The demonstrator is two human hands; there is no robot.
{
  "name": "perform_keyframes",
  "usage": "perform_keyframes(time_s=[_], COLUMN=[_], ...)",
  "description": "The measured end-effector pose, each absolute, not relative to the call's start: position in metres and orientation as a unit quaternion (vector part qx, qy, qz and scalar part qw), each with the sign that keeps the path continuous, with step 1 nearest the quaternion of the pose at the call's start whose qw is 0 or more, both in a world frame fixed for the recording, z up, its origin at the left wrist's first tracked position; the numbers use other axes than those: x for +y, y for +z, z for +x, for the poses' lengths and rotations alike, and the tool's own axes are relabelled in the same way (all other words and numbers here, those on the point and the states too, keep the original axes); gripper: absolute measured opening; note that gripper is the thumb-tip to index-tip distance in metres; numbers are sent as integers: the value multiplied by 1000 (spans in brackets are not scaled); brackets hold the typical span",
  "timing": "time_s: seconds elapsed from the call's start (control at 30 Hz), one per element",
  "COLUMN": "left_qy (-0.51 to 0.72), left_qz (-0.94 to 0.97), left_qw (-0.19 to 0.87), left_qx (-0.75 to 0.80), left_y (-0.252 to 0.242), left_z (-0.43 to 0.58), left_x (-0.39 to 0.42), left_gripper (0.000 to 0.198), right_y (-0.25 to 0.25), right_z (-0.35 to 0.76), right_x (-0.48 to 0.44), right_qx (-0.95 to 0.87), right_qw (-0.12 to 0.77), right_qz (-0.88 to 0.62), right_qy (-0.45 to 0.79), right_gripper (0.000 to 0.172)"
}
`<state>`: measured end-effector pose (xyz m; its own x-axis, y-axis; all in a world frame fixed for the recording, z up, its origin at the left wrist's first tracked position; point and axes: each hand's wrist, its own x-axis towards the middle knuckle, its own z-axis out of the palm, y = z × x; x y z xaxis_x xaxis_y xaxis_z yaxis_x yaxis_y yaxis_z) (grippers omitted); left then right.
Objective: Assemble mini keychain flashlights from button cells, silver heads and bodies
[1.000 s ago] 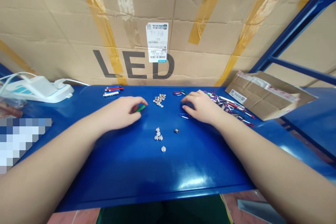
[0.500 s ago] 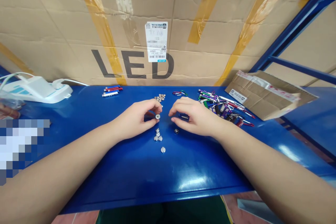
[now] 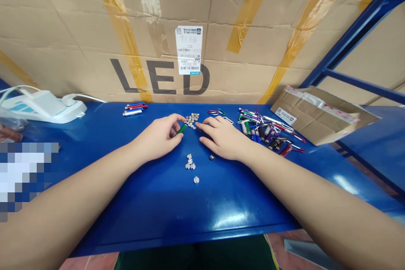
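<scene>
My left hand [image 3: 161, 137] pinches a small green flashlight tube [image 3: 182, 128] between thumb and fingers, tilted up toward a pile of button cells [image 3: 192, 119]. My right hand [image 3: 223, 137] is held low over the table with fingers apart, its index fingertip at the right edge of that pile. Whether the fingertip touches a cell I cannot tell. Nearer to me lie several silver slotted caps [image 3: 190, 162], with a single cap [image 3: 196, 180] apart from them. A small dark metal piece [image 3: 211, 157] rests just below my right hand.
Mini flashlights with carabiners [image 3: 265, 130] lie heaped at the right, beside an open cardboard box [image 3: 319, 114]. Several flashlights [image 3: 134, 109] lie at the back left, near a white power strip [image 3: 47, 107]. A large carton [image 3: 234, 76] stands behind the blue table [image 3: 152, 215].
My left hand has turned and shifted slightly left and away from me, showing the tube's green side. My right hand has moved left and flattened, its fingers reaching toward the button cells.
</scene>
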<state>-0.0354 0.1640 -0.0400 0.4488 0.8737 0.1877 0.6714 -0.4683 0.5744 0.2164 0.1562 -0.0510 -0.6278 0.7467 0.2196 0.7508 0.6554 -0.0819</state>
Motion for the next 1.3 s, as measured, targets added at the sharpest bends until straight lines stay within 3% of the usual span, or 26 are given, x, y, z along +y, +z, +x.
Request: perform_keyframes(time_s=[0.17, 0.47, 0.73, 1.07, 1.3], left_qy=[232, 261, 261, 261, 261], left_qz=[807, 757, 778, 792, 798], left_qw=[246, 369, 348, 315, 304], left_qx=[485, 473, 452, 452, 450], left_y=[-41, -45, -41, -43, -43], left_z=[-39, -46, -49, -49, -49], left_x=[167, 172, 169, 170, 171], left_gripper=[48, 39, 35, 38, 39], right_y=[-56, -44, -42, -45, -34], right_z=[209, 215, 188, 182, 170], right_x=[162, 175, 183, 178, 175], right_qx=[-893, -915, -917, -957, -960], right_qw=[103, 72, 90, 122, 72], right_qz=[-438, -395, -389, -255, -261], right_qy=[7, 44, -21, -57, -66], right_gripper=[56, 53, 42, 26, 21])
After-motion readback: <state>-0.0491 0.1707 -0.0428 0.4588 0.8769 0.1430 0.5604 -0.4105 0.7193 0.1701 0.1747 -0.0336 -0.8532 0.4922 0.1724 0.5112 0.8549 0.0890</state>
